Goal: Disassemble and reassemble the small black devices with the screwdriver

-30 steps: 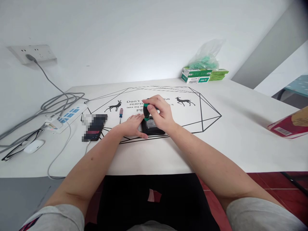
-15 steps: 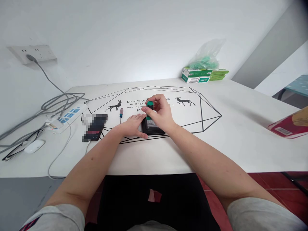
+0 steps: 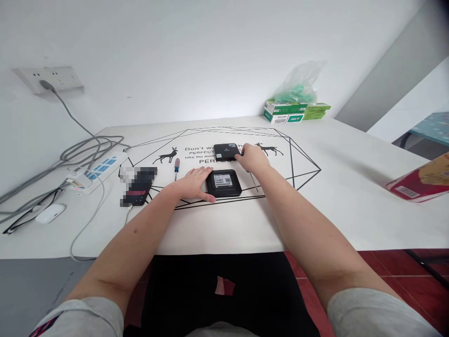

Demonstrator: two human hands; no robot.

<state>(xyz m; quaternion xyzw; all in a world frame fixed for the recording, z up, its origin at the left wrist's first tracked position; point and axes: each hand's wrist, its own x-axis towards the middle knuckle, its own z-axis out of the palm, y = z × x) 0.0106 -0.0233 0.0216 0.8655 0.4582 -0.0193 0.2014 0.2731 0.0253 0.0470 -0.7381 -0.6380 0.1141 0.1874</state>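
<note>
I'm seeing the left hand (image 3: 194, 182) lying flat and open on the desk (image 3: 351, 187), fingers pressing against the left edge of the small black box (image 3: 223, 182), which is sitting label-up near the middle of the desk print. The right hand (image 3: 253, 158) is resting just behind it, touching a second black box (image 3: 226, 151); a thin metal shaft (image 3: 255, 183) is poking out under the palm, but I can't tell how tightly it's gripping. A red-handled screwdriver (image 3: 176, 167) is lying left of the left hand, beside a phone (image 3: 137, 188).
</note>
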